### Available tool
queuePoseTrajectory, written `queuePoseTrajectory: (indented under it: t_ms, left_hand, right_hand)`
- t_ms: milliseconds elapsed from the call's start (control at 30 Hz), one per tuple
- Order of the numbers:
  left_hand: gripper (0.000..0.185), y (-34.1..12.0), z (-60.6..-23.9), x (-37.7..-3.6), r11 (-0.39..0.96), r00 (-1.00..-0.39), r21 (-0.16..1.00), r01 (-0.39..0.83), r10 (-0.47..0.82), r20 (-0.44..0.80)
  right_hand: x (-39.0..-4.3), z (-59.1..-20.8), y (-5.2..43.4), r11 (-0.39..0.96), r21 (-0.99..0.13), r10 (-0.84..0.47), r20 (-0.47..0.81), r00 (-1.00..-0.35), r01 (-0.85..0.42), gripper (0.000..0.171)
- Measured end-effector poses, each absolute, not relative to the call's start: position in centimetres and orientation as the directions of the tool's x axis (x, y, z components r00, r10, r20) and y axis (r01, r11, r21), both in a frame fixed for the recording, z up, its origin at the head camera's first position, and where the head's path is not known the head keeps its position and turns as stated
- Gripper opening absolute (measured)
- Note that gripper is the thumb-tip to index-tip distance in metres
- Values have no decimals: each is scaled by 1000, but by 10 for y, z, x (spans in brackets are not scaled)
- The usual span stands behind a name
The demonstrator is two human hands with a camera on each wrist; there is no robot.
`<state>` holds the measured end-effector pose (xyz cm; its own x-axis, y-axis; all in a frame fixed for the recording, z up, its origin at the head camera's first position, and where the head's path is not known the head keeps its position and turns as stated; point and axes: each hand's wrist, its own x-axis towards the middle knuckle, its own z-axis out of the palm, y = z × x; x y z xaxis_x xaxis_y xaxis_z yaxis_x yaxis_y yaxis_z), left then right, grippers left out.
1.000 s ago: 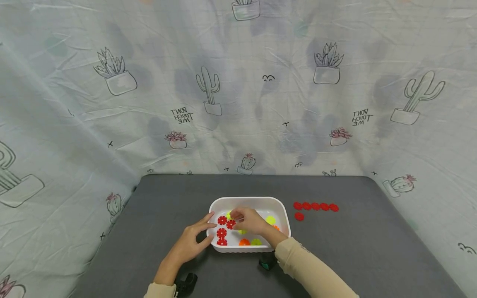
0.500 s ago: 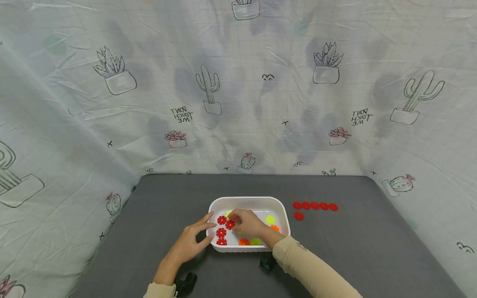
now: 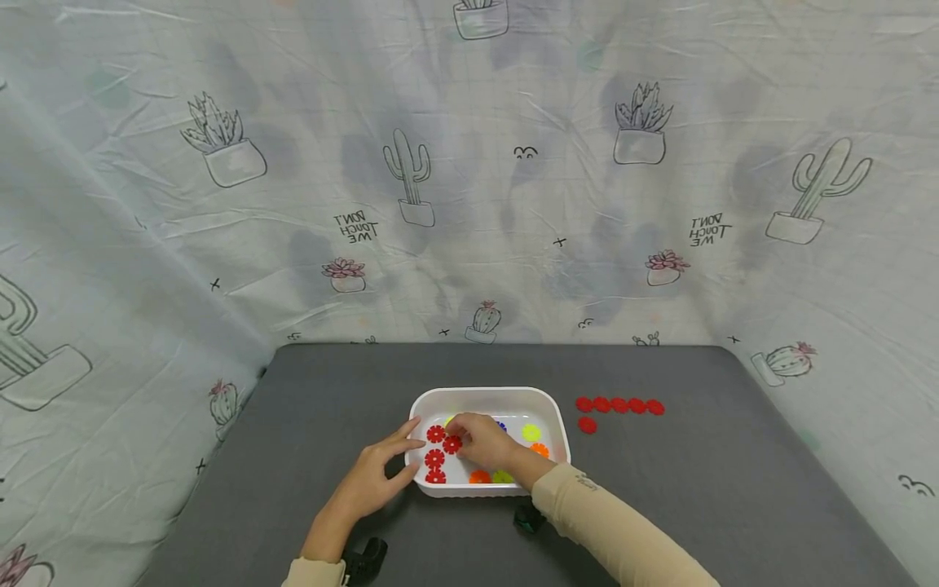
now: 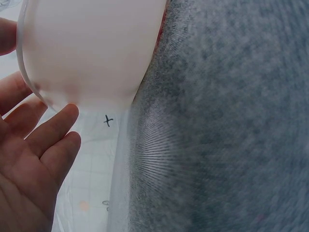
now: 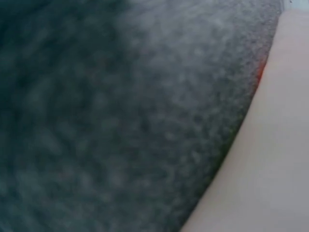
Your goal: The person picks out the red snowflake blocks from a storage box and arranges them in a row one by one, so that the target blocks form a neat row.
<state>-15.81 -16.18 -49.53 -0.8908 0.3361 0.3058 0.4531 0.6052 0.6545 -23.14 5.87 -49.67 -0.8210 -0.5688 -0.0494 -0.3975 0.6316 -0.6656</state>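
Observation:
In the head view, a white plastic tray (image 3: 513, 397) holds several notched, flower-shaped plastic discs. My left hand (image 3: 372, 479) touches its left rim, fingers spread and fairly straight; in the left wrist view, the left fingertips (image 4: 67, 116) lie against the tray's outer wall (image 4: 96, 53). Inside the tray, my right hand (image 3: 484, 440) has curled fingers and pinches a red flower-shaped disc (image 3: 451, 444). Other red discs (image 3: 435, 459) lie at the tray's left end. The right wrist view shows only the tray's wall (image 5: 260, 159) and blurred grey cloth, no hand.
Yellow (image 3: 531, 433), orange (image 3: 540, 449) and blue discs (image 3: 501, 425) are spread in the tray, some partly behind the right hand. On the grey table (image 3: 352, 375), right of the tray, several red discs (image 3: 619, 405) form a row, with one red disc (image 3: 587, 425) below its left end.
My right hand has shifted slightly left over the red disc, and a blue disc shows behind it. The left hand stays at the tray rim.

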Motion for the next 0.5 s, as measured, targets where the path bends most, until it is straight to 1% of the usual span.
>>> queuePoseTrajectory:
  t_ms: [300,500]
  left_hand:
    - [32,-161,-497,-155,617,-900,656,434,329,286]
    - [33,-159,-497,-154,623,-907,661,419,320,273]
  right_hand:
    - [-229,-498,58,662,-630,-563,-60,-824,-407,27]
    - [-226,-496,60,669,-611,-573,-64,-817,-422,27]
